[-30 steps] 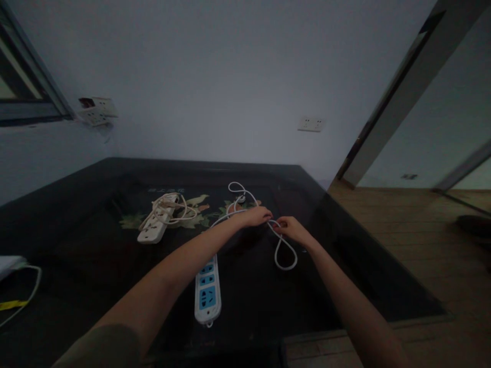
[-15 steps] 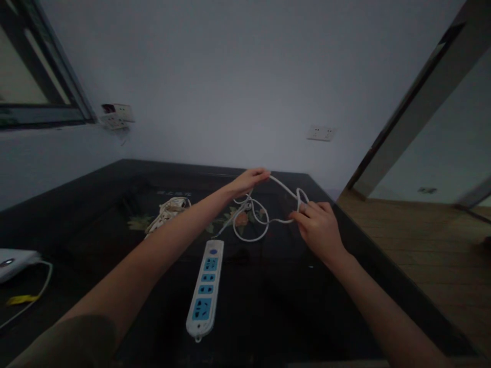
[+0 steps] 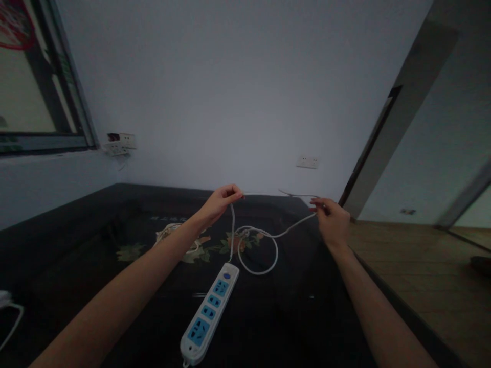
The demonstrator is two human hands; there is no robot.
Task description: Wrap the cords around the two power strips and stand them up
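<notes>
Left hand [image 3: 225,199] is pinching the white cable [image 3: 232,227] at far centre; right hand [image 3: 333,221] is pinching it farther right, hands well apart, slack looping on the black table [image 3: 291,319]. Power strip [image 3: 210,310] is lying near, left of centre. Cable's probably handling light, springy (it's curling), so pinching is sufficing; strip's likely feeling heavier, rigid, smooth, long sides offering best hold.

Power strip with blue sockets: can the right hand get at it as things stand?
Probably yes: the power strip lies face up with nothing over it. The right hand holds the white cord, though, so it would likely have to let go first.
</notes>
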